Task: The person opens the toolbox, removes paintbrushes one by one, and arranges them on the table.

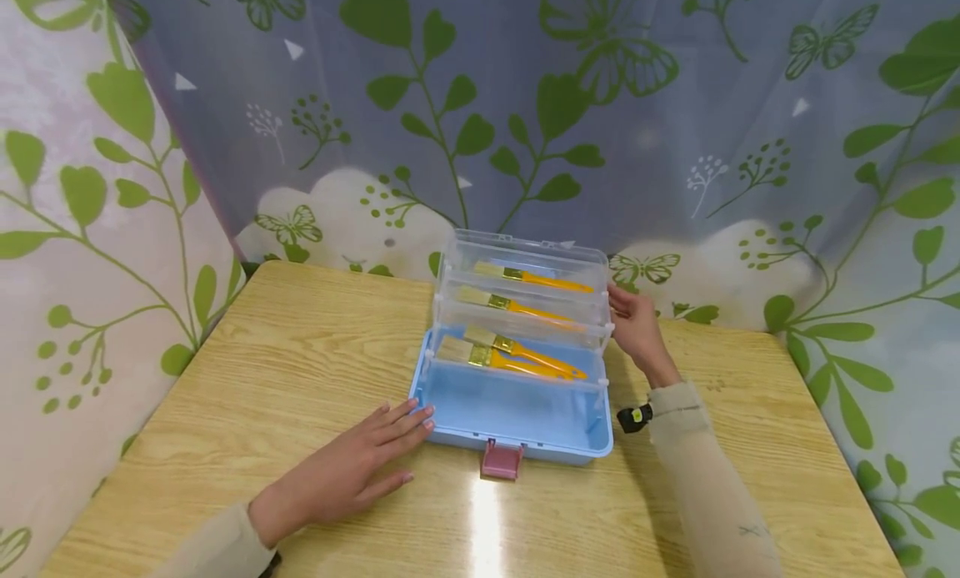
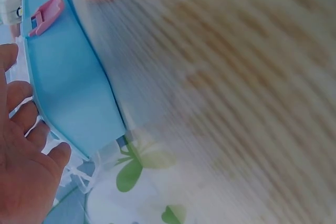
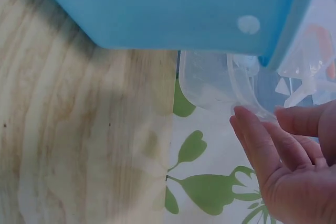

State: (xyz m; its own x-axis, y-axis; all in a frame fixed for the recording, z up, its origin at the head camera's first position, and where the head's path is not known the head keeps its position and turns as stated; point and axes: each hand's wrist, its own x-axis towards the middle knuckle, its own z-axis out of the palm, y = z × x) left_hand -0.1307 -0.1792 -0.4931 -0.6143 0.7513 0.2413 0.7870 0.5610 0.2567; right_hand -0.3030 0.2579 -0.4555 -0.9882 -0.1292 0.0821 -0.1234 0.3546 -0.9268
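A light blue box (image 1: 517,411) stands on the table with its clear lid (image 1: 525,248) raised and its clear trays (image 1: 450,315) fanned out in steps. Flat paintbrushes (image 1: 551,282) with orange handles and pale bristles lie in the trays, two of them together in the lowest. The fingers of my left hand (image 1: 348,469) are extended and touch the box's front left corner. At the right side, my right hand (image 1: 637,328) holds the edge of the clear lid between thumb and fingers, as the right wrist view shows. A pink latch (image 1: 501,460) hangs open at the front.
The wooden table (image 1: 300,344) extends to both sides of the box. Behind it hangs a curtain (image 1: 645,144) with leaves and butterflies, close to the raised lid. A black strap (image 1: 634,417) sits on the right wrist.
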